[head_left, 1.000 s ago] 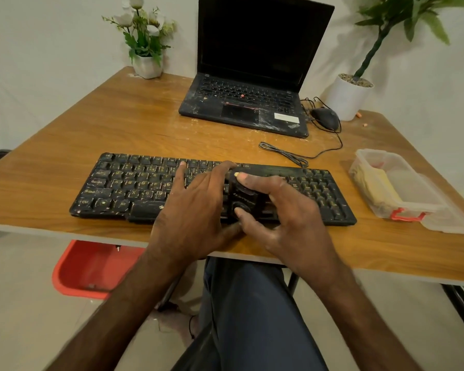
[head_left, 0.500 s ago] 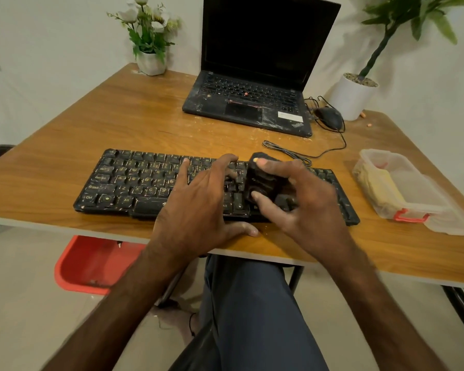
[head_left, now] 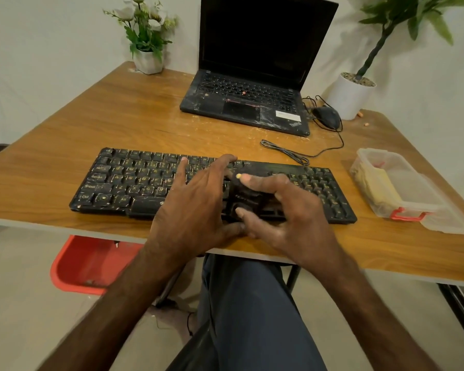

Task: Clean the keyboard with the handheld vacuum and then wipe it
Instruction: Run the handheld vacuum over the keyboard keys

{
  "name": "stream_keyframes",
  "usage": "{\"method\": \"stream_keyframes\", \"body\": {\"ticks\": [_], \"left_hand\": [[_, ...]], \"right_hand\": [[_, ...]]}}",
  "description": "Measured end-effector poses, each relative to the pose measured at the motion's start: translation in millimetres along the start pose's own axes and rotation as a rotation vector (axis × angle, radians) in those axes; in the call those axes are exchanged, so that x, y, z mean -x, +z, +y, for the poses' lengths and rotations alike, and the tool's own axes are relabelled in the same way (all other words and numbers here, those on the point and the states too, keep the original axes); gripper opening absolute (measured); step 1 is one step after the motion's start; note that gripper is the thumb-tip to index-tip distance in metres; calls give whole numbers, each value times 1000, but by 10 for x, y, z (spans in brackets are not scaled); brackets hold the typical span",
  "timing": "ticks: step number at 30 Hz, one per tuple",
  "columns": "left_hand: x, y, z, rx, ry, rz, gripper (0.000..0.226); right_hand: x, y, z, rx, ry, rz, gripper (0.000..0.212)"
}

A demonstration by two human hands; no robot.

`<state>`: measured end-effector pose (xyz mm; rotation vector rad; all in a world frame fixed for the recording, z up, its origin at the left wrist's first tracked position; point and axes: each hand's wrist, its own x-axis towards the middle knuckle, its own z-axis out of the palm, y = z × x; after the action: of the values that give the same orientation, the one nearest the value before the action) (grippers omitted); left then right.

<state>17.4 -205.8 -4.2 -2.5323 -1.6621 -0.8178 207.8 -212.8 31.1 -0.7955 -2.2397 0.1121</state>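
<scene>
1. Head view: one keyboard, black and speckled with pale dust, lies along the near edge of one wooden table.
2. One vacuum, small and black, sits on the keyboard's keys right of its middle, near the front rows.
3. The right hand clamps the vacuum: the forefinger is curled over its top and the thumb presses its near side.
4. The left hand lies flat on the keys just left of the vacuum, fingers straight and spread, gripping nothing. Its thumb reaches towards the right thumb at the keyboard's front edge.
5. Behind the keyboard stands one open laptop, its screen dark and its palm rest smeared.
6. Behind the keyboard's right end lies one black mouse; its cable ends in a coiled bundle just behind the keyboard.
7. Right of the keyboard sits one clear box with a red latch, holding one yellow cloth.
8. There are two plants, both far behind the keyboard: white flowers to its left and a green plant in a white pot to its right.
9. Below the keyboard, under the table, are one red bin and the person's leg in blue trousers.
</scene>
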Motion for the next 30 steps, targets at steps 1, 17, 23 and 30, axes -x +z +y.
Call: {"method": "stream_keyframes", "body": {"ticks": [1,17,23,30], "left_hand": [[-5,1,-3,-6,0,5,115],[-22,-2,-5,-22,4,0,120],[-30,18,-6,-44,3,-6,121],[-32,36,-19,-87,13,4,120]], "right_hand": [[-18,-23,41,73,7,16,52],[107,-107,2,8,140,153,55],[10,-141,156,-98,397,196,53],[-180,-155,357,-1075,1056,440,46]]}}
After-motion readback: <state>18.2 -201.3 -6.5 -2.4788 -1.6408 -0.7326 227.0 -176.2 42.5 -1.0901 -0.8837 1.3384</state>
